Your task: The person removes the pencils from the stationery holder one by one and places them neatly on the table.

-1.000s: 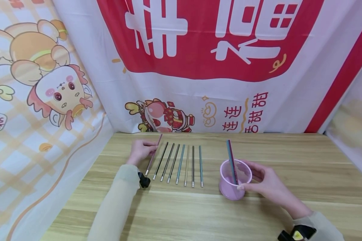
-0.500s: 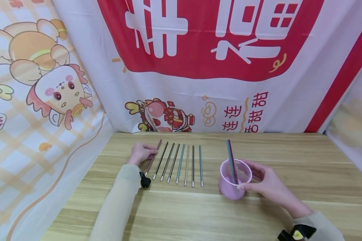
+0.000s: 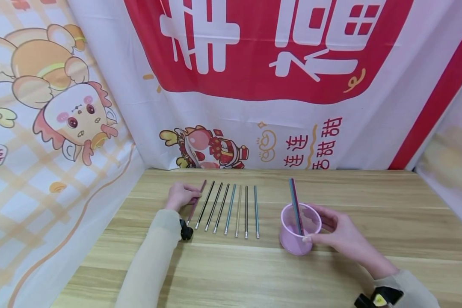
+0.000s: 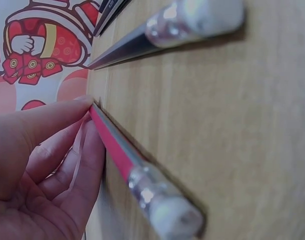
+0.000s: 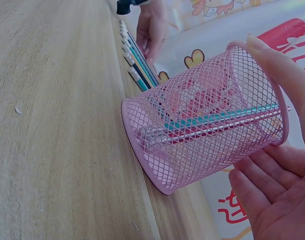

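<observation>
At the left end of a pencil row, my left hand point(image 3: 180, 196) pinches a red pencil point(image 4: 117, 145) between thumb and fingers. That pencil lies low along the table, its white eraser end toward me. To its right, several black, blue and tan pencils point(image 3: 231, 209) lie side by side, erasers nearest me. My right hand point(image 3: 344, 235) holds a pink mesh pencil cup point(image 3: 292, 246), thumb at the rim and fingers around the far side. The cup stands upright on the table. A blue and a dark red pencil point(image 3: 294, 196) lean inside it, eraser ends down.
The wooden table point(image 3: 231, 273) meets a white and red printed cloth point(image 3: 254, 85) at its back edge. Another patterned cloth point(image 3: 42, 205) rises along the left side. Table surface lies between the pencil row and the cup.
The red pencil in my left hand has come down and slightly toward me, lining up beside the row. My right hand and the cup have stayed in place.
</observation>
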`<act>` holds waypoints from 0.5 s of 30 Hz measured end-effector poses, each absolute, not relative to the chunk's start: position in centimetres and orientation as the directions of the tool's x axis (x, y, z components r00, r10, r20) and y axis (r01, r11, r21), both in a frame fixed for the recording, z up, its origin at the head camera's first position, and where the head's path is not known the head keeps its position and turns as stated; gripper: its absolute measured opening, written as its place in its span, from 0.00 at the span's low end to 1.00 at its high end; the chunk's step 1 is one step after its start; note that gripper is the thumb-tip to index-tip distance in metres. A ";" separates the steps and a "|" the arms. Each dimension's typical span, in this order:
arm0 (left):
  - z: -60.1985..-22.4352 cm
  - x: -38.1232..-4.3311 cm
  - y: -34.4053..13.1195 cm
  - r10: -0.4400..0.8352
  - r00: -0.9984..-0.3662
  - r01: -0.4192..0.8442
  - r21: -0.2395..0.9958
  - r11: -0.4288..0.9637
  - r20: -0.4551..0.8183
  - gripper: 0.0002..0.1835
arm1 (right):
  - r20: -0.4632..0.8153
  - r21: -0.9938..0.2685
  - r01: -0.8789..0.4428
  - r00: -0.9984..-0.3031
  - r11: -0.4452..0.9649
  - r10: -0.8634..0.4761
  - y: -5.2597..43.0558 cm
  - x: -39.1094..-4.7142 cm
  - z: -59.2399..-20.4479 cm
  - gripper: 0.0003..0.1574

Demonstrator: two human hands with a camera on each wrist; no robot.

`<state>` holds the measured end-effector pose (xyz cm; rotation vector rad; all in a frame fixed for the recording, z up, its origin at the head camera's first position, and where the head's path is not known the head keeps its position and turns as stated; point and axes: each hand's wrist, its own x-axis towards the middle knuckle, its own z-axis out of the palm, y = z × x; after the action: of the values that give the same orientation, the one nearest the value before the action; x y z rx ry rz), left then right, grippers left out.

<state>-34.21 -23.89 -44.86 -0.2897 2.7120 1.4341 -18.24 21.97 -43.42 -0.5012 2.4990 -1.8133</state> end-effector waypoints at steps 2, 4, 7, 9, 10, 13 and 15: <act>-44.9 -34.2 -23.8 -0.136 -0.981 -0.193 0.827 0.529 -0.142 0.09 | 0.173 -0.929 -0.247 -0.948 0.277 -0.266 22.0 -18.2 -43.4 0.49; -44.9 -34.2 -23.8 -0.135 -0.980 -0.194 0.831 0.522 -0.144 0.09 | 0.171 -0.928 -0.246 -0.949 0.278 -0.266 22.0 -18.2 -43.4 0.49; -44.8 -34.1 -23.7 -0.137 -0.981 -0.189 0.827 0.529 -0.137 0.08 | 0.171 -0.930 -0.245 -0.949 0.276 -0.265 22.0 -18.2 -43.5 0.49; -44.8 -34.0 -23.6 -0.137 -0.981 -0.190 0.831 0.523 -0.137 0.09 | 0.176 -0.929 -0.249 -0.948 0.274 -0.264 22.0 -18.3 -43.5 0.49; -44.7 -33.9 -23.6 -0.140 -0.981 -0.190 0.833 0.519 -0.137 0.09 | 0.179 -0.929 -0.251 -0.948 0.272 -0.264 22.0 -18.3 -43.6 0.49; -44.7 -33.9 -23.5 -0.147 -0.979 -0.194 0.843 0.501 -0.138 0.10 | 0.192 -0.927 -0.263 -0.945 0.267 -0.265 22.0 -18.4 -43.7 0.49; -44.7 -33.9 -23.5 -0.150 -0.979 -0.198 0.845 0.496 -0.141 0.10 | 0.195 -0.926 -0.266 -0.944 0.267 -0.265 22.0 -18.4 -43.7 0.49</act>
<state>-33.87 -23.51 -44.70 -0.3113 2.6753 1.5215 -18.43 22.02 -43.70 -0.5236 2.5008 -1.8293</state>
